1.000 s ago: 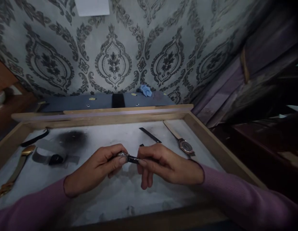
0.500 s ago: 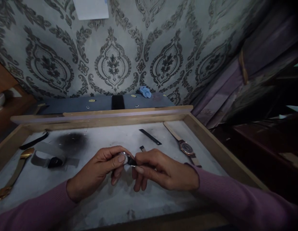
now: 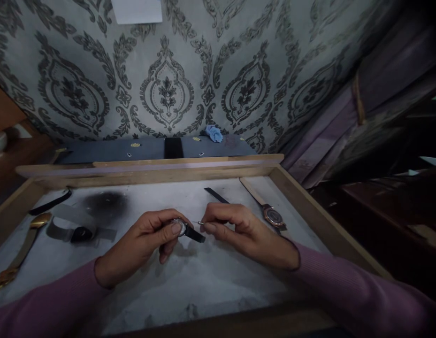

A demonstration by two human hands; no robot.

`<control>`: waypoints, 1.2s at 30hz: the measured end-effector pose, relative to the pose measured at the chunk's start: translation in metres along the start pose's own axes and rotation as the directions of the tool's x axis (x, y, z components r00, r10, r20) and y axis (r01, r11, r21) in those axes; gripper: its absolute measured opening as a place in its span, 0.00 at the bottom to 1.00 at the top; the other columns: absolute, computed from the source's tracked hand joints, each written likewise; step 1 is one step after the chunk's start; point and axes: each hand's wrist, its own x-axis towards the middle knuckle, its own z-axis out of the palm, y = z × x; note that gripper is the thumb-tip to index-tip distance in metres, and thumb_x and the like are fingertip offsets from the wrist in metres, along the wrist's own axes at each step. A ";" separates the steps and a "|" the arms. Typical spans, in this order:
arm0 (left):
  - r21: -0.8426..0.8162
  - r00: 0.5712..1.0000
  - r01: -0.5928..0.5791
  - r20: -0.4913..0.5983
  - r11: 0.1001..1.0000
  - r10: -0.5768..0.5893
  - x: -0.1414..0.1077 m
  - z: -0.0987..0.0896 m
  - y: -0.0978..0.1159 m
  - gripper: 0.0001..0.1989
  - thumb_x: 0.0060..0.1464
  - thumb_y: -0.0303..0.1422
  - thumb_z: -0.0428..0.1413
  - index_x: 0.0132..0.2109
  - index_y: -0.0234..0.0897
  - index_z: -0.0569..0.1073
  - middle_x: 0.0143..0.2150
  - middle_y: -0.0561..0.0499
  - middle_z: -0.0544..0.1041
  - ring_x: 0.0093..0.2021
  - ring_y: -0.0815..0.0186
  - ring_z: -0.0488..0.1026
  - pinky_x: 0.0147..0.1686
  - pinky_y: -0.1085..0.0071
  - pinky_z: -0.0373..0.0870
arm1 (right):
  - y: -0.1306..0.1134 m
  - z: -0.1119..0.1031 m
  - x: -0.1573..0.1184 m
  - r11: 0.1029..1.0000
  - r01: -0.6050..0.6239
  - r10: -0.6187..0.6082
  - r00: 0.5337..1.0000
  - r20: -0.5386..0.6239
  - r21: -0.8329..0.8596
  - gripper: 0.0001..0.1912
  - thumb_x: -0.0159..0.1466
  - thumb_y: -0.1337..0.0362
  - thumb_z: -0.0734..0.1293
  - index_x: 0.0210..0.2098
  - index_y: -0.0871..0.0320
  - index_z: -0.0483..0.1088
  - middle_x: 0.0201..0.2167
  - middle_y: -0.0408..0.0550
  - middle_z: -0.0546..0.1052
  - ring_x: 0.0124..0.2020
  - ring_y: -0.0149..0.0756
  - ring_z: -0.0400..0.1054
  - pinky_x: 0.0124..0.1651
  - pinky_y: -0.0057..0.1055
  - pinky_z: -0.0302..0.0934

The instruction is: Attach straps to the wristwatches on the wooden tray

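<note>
My L hand point(image 3: 138, 249) pinches the watch point(image 3: 179, 227) by its case, above the tray point(image 3: 157, 300); R hand point(image 3: 249, 234) grips a thin metal tool point(image 3: 198, 223) nearby. Watch: prob. light, smooth case may slip, glass fragile; strap point(image 3: 195, 235) likely flexible. Hold case edges, w/o pressing glass.

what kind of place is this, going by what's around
Probably a home room used for watch repair: wristwatches such as the rose-gold one lie in a shallow wooden tray, before damask-patterned wallpaper and a tied-back curtain.
</note>
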 end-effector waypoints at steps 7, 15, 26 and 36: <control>-0.058 1.000 0.021 0.000 0.998 -0.021 0.002 0.002 0.000 0.11 0.62 0.38 0.50 0.41 0.35 0.73 0.19 0.58 0.64 0.19 0.74 0.59 0.22 0.76 0.57 | 0.003 0.007 -0.005 0.938 -0.264 0.226 0.957 0.182 0.225 0.17 0.68 0.54 0.59 0.37 0.63 0.68 0.21 0.40 0.65 0.20 0.24 0.59 0.23 0.22 0.53; 0.149 0.998 -0.063 -0.016 0.987 0.066 -0.003 0.005 0.006 0.12 0.61 0.36 0.52 0.51 0.43 0.63 0.29 0.57 0.66 0.26 0.71 0.62 0.24 0.76 0.59 | 0.008 0.009 0.000 0.814 -0.273 0.238 0.962 0.134 0.513 0.16 0.66 0.54 0.63 0.31 0.62 0.65 0.27 0.43 0.70 0.19 0.21 0.58 0.23 0.21 0.53; 0.687 0.972 -0.198 0.043 0.700 0.232 -0.005 0.002 0.005 0.12 0.64 0.35 0.45 0.34 0.37 0.68 0.24 0.56 0.67 0.23 0.69 0.63 0.26 0.73 0.57 | 0.010 0.015 0.001 0.671 -0.336 0.294 0.939 0.179 0.661 0.15 0.65 0.56 0.64 0.29 0.61 0.62 0.26 0.41 0.70 0.15 0.17 0.53 0.17 0.18 0.46; 0.354 0.999 -0.046 0.027 0.934 0.039 0.000 0.006 0.005 0.19 0.64 0.41 0.43 0.27 0.38 0.61 0.18 0.58 0.62 0.19 0.71 0.59 0.23 0.75 0.58 | 0.013 0.014 0.002 0.669 -0.338 0.310 0.936 0.165 0.662 0.15 0.65 0.56 0.64 0.29 0.61 0.62 0.25 0.40 0.69 0.15 0.17 0.52 0.17 0.19 0.44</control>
